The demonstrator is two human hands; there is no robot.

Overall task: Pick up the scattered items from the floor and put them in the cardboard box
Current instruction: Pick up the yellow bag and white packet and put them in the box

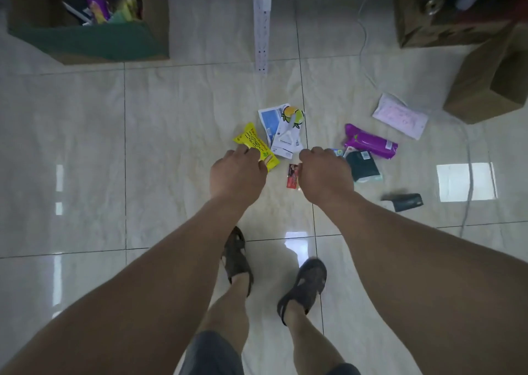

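Scattered packets lie on the tiled floor ahead of my feet. My left hand [237,174] curls its fingers over the near end of a yellow packet [253,143]. My right hand [325,174] hangs with curled fingers beside a small red packet [293,176]; I cannot tell whether it holds anything. Past my hands lie a white and blue pouch [281,130], a purple pack [370,141], a dark green pack [364,164], a pale pink pack [400,116] and a dark flat item [407,201]. The cardboard box [85,40] with a green flap stands at the far left with several items inside.
A white perforated shelf post [262,23] stands behind the packets. More cardboard boxes [485,86] sit at the far right. A thin cable [365,40] runs across the tiles on the right. My sandalled feet [303,286] stand just behind my hands.
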